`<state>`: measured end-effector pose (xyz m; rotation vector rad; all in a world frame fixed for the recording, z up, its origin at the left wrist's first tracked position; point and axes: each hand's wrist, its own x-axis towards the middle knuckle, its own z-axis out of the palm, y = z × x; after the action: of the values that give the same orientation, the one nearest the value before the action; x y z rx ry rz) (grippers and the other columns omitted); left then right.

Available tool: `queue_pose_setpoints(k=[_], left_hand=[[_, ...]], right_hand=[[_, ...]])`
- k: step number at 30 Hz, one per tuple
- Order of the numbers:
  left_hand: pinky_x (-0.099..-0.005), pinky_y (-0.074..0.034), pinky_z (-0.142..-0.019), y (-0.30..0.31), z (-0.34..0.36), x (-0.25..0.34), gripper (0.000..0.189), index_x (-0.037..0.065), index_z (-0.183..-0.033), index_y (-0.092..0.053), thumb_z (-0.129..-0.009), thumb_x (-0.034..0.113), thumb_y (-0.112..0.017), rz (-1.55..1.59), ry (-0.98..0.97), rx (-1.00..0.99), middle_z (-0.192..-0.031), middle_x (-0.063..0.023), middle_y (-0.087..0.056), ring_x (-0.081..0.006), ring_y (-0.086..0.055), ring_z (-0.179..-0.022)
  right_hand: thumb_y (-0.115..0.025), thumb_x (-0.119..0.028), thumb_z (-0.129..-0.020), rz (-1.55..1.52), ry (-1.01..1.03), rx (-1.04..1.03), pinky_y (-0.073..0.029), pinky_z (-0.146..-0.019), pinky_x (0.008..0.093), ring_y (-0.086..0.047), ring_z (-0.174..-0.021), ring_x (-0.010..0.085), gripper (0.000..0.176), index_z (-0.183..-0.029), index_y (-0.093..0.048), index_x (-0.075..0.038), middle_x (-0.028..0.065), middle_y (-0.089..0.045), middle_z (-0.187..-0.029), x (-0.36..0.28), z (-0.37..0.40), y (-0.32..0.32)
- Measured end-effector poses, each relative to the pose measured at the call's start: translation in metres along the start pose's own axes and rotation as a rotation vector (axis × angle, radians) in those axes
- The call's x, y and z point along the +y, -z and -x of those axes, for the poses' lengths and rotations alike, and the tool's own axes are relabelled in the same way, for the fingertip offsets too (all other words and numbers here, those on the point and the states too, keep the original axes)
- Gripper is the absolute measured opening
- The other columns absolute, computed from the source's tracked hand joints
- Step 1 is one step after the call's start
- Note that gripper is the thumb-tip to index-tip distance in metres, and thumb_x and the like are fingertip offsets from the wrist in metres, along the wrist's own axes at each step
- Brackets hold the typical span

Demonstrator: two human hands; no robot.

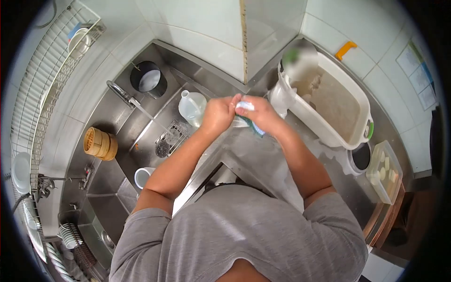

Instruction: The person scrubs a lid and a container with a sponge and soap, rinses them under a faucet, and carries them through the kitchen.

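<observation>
My two hands meet in front of me over the steel counter edge. My right hand [261, 114] is closed round a cloth [246, 106], white on top with a green-blue part hanging below the fingers. Pressed against it, my left hand [219, 113] is also closed, its thumb at the cloth's white end; its inner fingers are hidden. Just left of my left hand stands a translucent plastic jug [191, 106]. Behind my right hand is a white container [282, 96], partly covered by the hand.
Water runs from a tap [121, 93] into the steel sink [141, 134]. Around it are a dark pot [148, 79], bamboo steamers [100, 144] and a white cup [143, 177]. On the right are a white tub [334, 134] of cloudy water and a clear box [384, 173] of pale pieces.
</observation>
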<state>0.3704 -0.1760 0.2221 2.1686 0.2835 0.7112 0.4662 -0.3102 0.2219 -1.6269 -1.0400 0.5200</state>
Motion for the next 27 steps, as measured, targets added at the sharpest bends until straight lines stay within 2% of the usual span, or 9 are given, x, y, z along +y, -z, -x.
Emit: queue_pose_setpoints(k=[2,6,8,10,15,18,20,25,27], left_hand=[[-0.0407,-0.042,-0.050,0.007,-0.010,0.021,0.043,0.000,-0.064,-0.059,-0.092,0.032,-0.053,-0.110,-0.051,-0.107,-0.059,-0.0214,-0.055,-0.0398,-0.049,-0.053],[-0.0401,-0.041,-0.051,-0.002,-0.020,0.022,0.042,0.001,-0.066,-0.060,-0.092,0.033,-0.053,0.137,0.241,-0.056,-0.060,-0.0213,-0.055,-0.0394,-0.049,-0.053],[-0.0359,-0.036,-0.048,-0.021,-0.017,0.012,0.050,-0.004,-0.061,-0.049,-0.092,0.036,-0.056,0.279,0.274,-0.055,-0.051,-0.0151,-0.041,-0.0196,-0.039,-0.047],[-0.0378,-0.036,-0.048,-0.046,-0.009,0.006,0.049,-0.004,-0.062,-0.051,-0.092,0.034,-0.056,-0.121,-0.179,-0.103,-0.053,-0.0183,-0.045,-0.0250,-0.037,-0.046],[-0.0361,-0.044,-0.053,-0.038,-0.022,0.036,0.045,-0.004,-0.064,-0.053,-0.093,0.030,-0.052,-0.239,-0.060,-0.257,-0.056,-0.0197,-0.053,-0.0260,-0.055,-0.050],[-0.0324,-0.038,-0.048,-0.026,-0.030,0.052,0.049,-0.003,-0.062,-0.054,-0.092,0.035,-0.054,0.574,0.296,0.009,-0.055,-0.0055,-0.053,-0.0109,-0.042,-0.052],[-0.0337,-0.035,-0.048,-0.058,-0.024,0.062,0.048,-0.002,-0.061,-0.051,-0.092,0.034,-0.055,0.229,0.068,-0.054,-0.050,-0.0026,-0.039,-0.0110,-0.034,-0.051],[-0.0355,-0.037,-0.050,-0.052,-0.031,0.037,0.050,-0.003,-0.060,-0.052,-0.091,0.035,-0.055,0.159,0.176,-0.087,-0.050,-0.0121,-0.039,-0.0189,-0.035,-0.049],[-0.0362,-0.037,-0.050,-0.052,-0.031,0.024,0.049,-0.003,-0.060,-0.052,-0.091,0.036,-0.054,0.064,0.125,-0.116,-0.051,-0.0150,-0.040,-0.0231,-0.035,-0.048]], right_hand=[[-0.063,-0.032,-0.087,-0.279,-0.100,-0.143,-0.043,-0.070,0.0280,-0.052,-0.077,0.0117,0.032,-0.098,-0.061,-0.002,0.0027,-0.060,-0.084,0.024,0.001,0.016],[-0.063,-0.038,-0.087,-0.733,-0.178,-0.092,-0.043,-0.074,0.0266,-0.055,-0.084,0.0115,0.041,-0.104,-0.059,-0.001,0.0009,-0.059,-0.089,0.053,0.028,0.035],[-0.063,-0.035,-0.088,-0.733,-0.176,-0.032,-0.044,-0.078,0.0285,-0.056,-0.085,0.0138,0.041,-0.103,-0.060,0.002,0.0051,-0.062,-0.093,0.051,0.030,0.038],[-0.062,-0.033,-0.088,-0.188,-0.101,-0.018,-0.044,-0.083,0.0313,-0.057,-0.089,0.0160,0.039,-0.104,-0.060,0.003,0.0103,-0.064,-0.099,0.035,0.026,0.037],[-0.066,-0.034,-0.084,-0.319,-0.213,-0.003,-0.045,-0.081,0.0327,-0.060,-0.089,0.0188,0.035,-0.103,-0.063,-0.005,0.0109,-0.066,-0.095,0.062,0.048,0.043],[-0.066,-0.034,-0.084,-0.033,-0.314,-0.128,-0.046,-0.077,0.0332,-0.059,-0.085,0.0188,0.035,-0.102,-0.063,-0.005,0.0101,-0.066,-0.091,0.090,0.072,0.030],[-0.067,-0.036,-0.083,-0.013,-0.076,-0.041,-0.046,-0.073,0.0339,-0.058,-0.079,0.0192,0.037,-0.101,-0.063,-0.003,0.0087,-0.065,-0.085,0.094,0.074,-0.012],[-0.065,-0.037,-0.085,0.066,-0.536,0.121,-0.046,-0.076,0.0314,-0.059,-0.079,0.0197,0.038,-0.102,-0.062,-0.002,0.0122,-0.064,-0.087,0.128,0.080,0.042],[-0.065,-0.034,-0.085,-0.114,-0.375,0.278,-0.046,-0.074,0.0308,-0.058,-0.077,0.0184,0.035,-0.100,-0.062,-0.002,0.0106,-0.064,-0.085,0.096,0.079,0.061]])
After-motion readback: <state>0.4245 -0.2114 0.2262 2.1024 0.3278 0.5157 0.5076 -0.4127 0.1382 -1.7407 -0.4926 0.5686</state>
